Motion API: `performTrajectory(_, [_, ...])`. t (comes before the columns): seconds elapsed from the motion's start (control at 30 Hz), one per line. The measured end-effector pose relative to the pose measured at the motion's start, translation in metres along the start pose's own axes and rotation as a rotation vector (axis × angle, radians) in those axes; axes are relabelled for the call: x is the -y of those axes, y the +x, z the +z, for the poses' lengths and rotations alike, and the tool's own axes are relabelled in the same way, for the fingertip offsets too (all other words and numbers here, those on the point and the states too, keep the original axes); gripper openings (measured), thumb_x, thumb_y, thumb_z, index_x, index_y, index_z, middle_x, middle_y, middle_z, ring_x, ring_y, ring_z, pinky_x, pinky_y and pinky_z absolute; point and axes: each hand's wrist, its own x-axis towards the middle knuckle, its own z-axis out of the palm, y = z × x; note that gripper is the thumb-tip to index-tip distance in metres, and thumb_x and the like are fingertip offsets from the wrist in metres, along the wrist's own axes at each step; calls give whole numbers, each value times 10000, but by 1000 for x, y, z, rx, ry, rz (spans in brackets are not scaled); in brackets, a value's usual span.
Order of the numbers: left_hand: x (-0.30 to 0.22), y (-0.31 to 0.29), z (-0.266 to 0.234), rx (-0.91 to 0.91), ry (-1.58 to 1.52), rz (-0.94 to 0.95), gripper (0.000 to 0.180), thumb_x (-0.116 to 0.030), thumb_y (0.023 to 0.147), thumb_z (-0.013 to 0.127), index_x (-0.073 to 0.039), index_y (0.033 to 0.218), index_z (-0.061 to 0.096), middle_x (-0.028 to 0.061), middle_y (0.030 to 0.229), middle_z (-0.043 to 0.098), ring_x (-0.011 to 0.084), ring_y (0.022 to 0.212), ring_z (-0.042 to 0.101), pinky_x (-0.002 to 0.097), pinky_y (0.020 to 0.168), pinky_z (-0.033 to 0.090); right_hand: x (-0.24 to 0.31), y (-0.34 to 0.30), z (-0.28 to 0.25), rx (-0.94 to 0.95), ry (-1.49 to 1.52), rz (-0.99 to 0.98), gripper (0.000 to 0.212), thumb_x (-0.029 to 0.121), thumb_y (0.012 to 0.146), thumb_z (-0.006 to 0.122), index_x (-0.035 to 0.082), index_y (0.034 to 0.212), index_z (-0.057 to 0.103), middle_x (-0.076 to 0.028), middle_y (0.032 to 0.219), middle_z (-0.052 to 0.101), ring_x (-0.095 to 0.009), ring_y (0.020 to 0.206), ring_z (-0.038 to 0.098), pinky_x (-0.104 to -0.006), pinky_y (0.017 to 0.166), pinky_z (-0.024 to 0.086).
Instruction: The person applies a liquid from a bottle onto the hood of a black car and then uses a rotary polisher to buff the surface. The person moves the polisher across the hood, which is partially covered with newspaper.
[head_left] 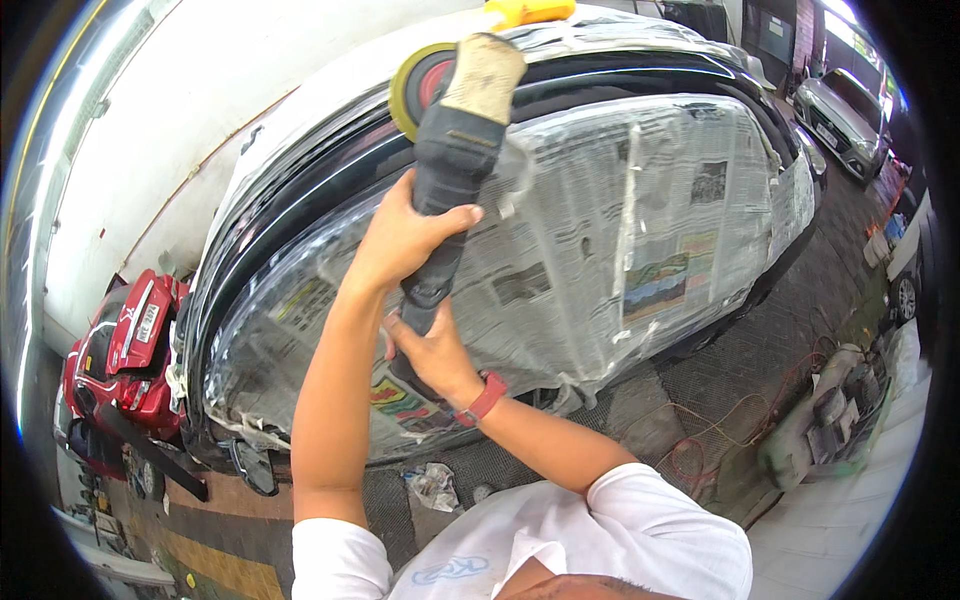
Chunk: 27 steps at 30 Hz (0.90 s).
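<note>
Both of my hands are on a dark car polisher (455, 150) with a beige wrapped head. Its round yellow pad (405, 95), with a red backing, faces the black strip (350, 150) along the car's roof edge; whether it touches there I cannot tell. My left hand (405, 235) wraps around the middle of the polisher's body, thumb across it. Lower down, my right hand (438, 358), with a red watch at the wrist, is closed around the rear end, its fingers partly hidden. The car's side is masked with newspaper (570, 250) and clear film.
A yellow bottle (535, 12) lies on the covered roof. A red car (125, 350) stands at left, a silver car (845, 120) at far right. A greenish machine (825, 420) and a thin hose (700, 425) are on the right-hand floor; crumpled plastic (433, 487) lies near me.
</note>
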Motion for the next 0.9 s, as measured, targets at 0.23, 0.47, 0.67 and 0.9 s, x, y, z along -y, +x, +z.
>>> performTrajectory(0.23, [87, -112, -141, -169, -173, -82, 609, -255, 843, 908, 28, 1316, 650, 93, 1089, 752, 176, 952, 707, 347, 888, 570, -106, -47, 115, 118, -104, 135, 634, 100, 1021, 731, 57, 1503, 321, -49, 1043, 613, -115, 727, 642, -319, 654, 546])
performTrajectory(0.47, [134, -200, -218, -371, -470, -245, 428, -225, 922, 813, 2, 1254, 666, 116, 1091, 768, 190, 932, 753, 332, 793, 622, -152, -72, 160, 334, -334, 159, 1023, 161, 1008, 752, 82, 1716, 18, -202, 1382, 578, -140, 687, 623, -335, 639, 556])
performTrajectory(0.67, [126, -190, -213, -467, -728, -248, 509, -414, 1003, 758, 32, 1232, 671, 136, 1079, 773, 208, 932, 772, 361, 795, 648, -58, -63, 143, 512, -428, 142, 1114, 204, 1064, 689, 126, 1745, -189, -326, 1547, 491, -180, 721, 664, -345, 665, 580])
performTrajectory(0.9, [45, -106, -85, -254, -789, -156, 613, -514, 983, 771, 22, 1266, 677, 147, 1122, 771, 220, 1017, 772, 377, 886, 647, 85, -68, 63, 340, -340, 188, 982, 143, 1111, 600, 222, 1771, -123, -171, 1244, 626, -120, 606, 590, -295, 514, 530])
